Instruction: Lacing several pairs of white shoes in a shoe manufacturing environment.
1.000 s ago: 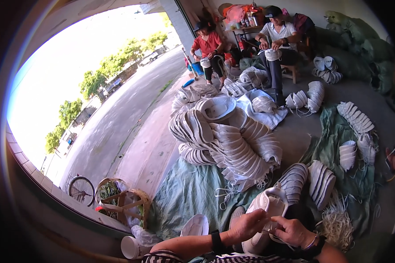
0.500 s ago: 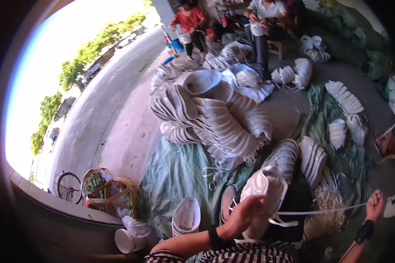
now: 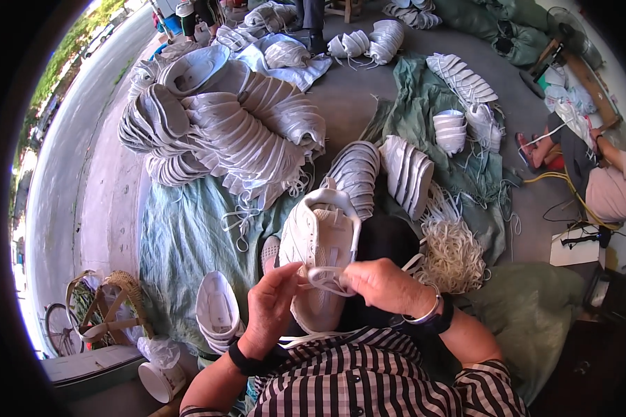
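- Two bare hands meet over one off-white sneaker, which sits at the wearer's lap, heel end away from the body and mesh toe nearer the striped shirt.
- Left hand: fingers bent, thumb and fingertips pinched on a white shoelace at the sneaker's left side.
- Right hand: thumb and fingers closed on the same lace, which loops between the hands above the shoe.
- Just beyond the sneaker, two nested stacks of pale shoe uppers: a greyish one and a whiter one.
- Right of these, a loose heap of cream laces.
- Farther left, a large pile of nested shoe uppers beside a green tarp.
- Near the left forearm, a short stack of white uppers.
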Motion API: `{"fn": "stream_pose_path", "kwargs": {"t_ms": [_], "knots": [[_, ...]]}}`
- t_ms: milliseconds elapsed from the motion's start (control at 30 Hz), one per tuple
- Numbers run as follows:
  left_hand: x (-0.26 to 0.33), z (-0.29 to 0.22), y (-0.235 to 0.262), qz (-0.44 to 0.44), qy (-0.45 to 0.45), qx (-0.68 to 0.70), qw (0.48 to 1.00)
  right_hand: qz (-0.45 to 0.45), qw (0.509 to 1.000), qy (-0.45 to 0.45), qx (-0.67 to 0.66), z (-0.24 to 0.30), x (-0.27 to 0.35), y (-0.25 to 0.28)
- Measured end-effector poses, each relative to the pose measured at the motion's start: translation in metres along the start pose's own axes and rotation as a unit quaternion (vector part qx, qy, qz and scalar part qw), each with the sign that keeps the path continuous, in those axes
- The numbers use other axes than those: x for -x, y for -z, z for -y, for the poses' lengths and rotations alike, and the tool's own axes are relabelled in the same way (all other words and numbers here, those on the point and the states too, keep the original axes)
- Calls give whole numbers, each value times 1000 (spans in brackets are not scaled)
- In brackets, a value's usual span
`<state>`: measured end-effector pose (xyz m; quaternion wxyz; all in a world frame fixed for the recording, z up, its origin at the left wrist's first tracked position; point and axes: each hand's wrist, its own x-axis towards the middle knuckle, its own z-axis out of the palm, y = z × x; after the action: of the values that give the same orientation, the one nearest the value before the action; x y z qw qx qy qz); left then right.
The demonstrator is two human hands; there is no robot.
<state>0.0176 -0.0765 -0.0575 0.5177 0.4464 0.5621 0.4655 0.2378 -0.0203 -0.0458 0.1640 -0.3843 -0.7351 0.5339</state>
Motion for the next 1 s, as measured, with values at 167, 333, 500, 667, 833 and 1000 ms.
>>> {"fn": "stream_pose_path", "kwargs": {"t_ms": [167, 333, 500, 667, 833, 1000], "knots": [[-2, -3, 12, 37, 85, 38, 995, 125, 991, 50, -21, -7, 53, 17], [-4, -4, 15, 27, -130, -207, 969, -190, 941, -213, -182, -5, 72, 66], [5, -1, 16, 47, -78, -245, 965, -157, 979, -80, -103, 18, 28, 36], [0, 7, 17, 78, -22, -141, 987, 36, 960, 56, 272, 4, 4, -10], [-1, 11, 15, 18, -68, -55, 996, 111, 972, 110, 175, 11, 26, -7], [5, 5, 12, 39, -88, -215, 972, -134, 982, 64, 119, 20, 9, 3]]}}
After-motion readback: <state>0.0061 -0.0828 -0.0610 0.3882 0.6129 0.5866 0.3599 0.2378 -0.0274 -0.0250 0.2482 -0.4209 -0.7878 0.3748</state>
